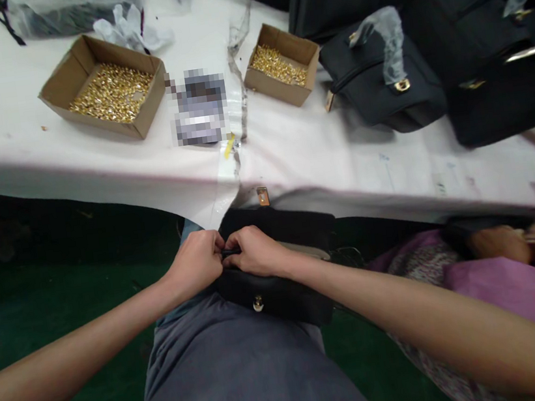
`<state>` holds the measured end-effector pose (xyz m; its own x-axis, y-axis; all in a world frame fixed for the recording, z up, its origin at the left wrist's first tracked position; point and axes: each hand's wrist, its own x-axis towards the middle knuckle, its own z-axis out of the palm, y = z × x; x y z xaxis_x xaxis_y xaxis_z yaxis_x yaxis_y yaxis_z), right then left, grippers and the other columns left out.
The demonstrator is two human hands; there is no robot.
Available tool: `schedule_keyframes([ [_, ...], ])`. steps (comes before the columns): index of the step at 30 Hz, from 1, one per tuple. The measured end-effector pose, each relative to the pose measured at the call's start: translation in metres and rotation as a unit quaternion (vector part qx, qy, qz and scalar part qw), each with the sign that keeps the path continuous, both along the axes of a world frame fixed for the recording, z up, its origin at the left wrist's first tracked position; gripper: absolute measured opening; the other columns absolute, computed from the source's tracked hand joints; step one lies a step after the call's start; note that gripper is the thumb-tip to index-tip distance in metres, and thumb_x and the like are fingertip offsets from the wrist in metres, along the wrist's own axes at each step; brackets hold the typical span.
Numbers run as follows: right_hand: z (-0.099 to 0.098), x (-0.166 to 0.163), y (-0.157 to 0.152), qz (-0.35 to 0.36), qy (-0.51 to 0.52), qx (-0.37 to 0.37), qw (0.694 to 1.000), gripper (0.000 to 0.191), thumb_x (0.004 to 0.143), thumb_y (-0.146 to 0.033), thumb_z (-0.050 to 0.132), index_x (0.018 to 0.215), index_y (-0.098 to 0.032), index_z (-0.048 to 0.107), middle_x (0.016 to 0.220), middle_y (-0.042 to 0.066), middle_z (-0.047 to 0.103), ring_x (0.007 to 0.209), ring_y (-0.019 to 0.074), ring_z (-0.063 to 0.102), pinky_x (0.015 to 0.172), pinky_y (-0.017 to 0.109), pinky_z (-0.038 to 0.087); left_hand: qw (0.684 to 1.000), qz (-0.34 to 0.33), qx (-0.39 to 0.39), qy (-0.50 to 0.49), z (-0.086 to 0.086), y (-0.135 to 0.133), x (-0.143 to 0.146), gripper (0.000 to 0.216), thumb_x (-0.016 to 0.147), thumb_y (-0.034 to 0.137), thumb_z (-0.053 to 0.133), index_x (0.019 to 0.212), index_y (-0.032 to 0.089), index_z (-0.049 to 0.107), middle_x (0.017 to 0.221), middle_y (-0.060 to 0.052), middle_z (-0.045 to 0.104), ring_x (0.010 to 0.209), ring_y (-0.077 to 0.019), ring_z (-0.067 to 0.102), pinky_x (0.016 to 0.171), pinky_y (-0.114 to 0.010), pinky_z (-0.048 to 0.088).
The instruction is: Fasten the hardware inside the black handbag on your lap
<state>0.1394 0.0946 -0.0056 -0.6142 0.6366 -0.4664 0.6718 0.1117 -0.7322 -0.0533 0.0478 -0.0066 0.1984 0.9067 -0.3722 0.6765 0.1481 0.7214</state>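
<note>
A black handbag lies across my lap with its flap folded back toward the table edge. Gold clasp hardware shows on its near side, and a gold plate sits at the flap's far edge. My left hand and my right hand meet at the bag's left part. Both have their fingers pinched on a small black piece of the bag, perhaps a strap or edge; the fingertips cover most of it.
On the white-covered table stand a larger cardboard box and a smaller cardboard box, both holding small gold pieces. Several black bags fill the right side. A co-worker's hands are at the right, below the table edge.
</note>
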Motion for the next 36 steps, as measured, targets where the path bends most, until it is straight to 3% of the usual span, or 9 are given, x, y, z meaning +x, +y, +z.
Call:
schedule_keyframes([
  [7, 0.002, 0.008, -0.001, 0.033, 0.027, 0.010, 0.999, 0.010, 0.097, -0.021, 0.074, 0.098, -0.018, 0.083, 0.092, 0.005, 0.082, 0.086, 0.0201, 0.075, 0.071, 0.028, 0.043, 0.993, 0.015, -0.057, -0.102, 0.000, -0.002, -0.006, 0.022, 0.081, 0.005, 0.066, 0.093, 0.017, 0.079, 0.084, -0.004, 0.079, 0.080, -0.0223, 0.078, 0.064, -0.027, 0.051],
  [15, -0.009, 0.013, 0.002, 0.033, 0.056, -0.014, 0.998, 0.015, 0.096, -0.014, 0.073, 0.102, -0.019, 0.084, 0.097, 0.004, 0.083, 0.090, 0.0208, 0.074, 0.081, 0.029, 0.049, 0.993, 0.020, -0.066, -0.100, -0.009, 0.001, -0.004, 0.024, 0.077, 0.002, 0.064, 0.087, 0.017, 0.079, 0.077, -0.004, 0.078, 0.076, -0.0224, 0.077, 0.062, -0.026, 0.050],
  [22, -0.012, 0.011, 0.002, 0.035, 0.048, -0.030, 0.998, 0.013, 0.096, -0.014, 0.072, 0.101, -0.019, 0.083, 0.095, 0.003, 0.083, 0.090, 0.0207, 0.074, 0.081, 0.029, 0.049, 0.998, 0.012, -0.006, -0.058, -0.006, -0.007, -0.003, 0.020, 0.081, 0.004, 0.066, 0.089, 0.018, 0.078, 0.082, -0.006, 0.077, 0.077, -0.0221, 0.074, 0.062, -0.027, 0.047],
  [28, -0.009, 0.006, 0.003, 0.036, 0.016, -0.033, 0.999, 0.014, 0.095, -0.015, 0.072, 0.103, -0.018, 0.083, 0.098, 0.005, 0.083, 0.093, 0.0219, 0.075, 0.082, 0.030, 0.049, 0.997, 0.015, 0.006, -0.071, -0.013, -0.010, -0.007, 0.020, 0.083, 0.004, 0.067, 0.093, 0.018, 0.074, 0.083, -0.004, 0.075, 0.077, -0.0207, 0.071, 0.061, -0.026, 0.046],
  [36, -0.004, 0.004, -0.002, 0.032, 0.020, -0.052, 0.998, 0.013, 0.096, -0.018, 0.073, 0.105, -0.018, 0.083, 0.099, 0.004, 0.083, 0.093, 0.0213, 0.075, 0.079, 0.029, 0.048, 0.996, 0.009, -0.026, -0.082, 0.004, -0.010, -0.011, 0.018, 0.085, 0.004, 0.066, 0.093, 0.018, 0.072, 0.085, -0.005, 0.074, 0.076, -0.0198, 0.070, 0.062, -0.026, 0.045],
])
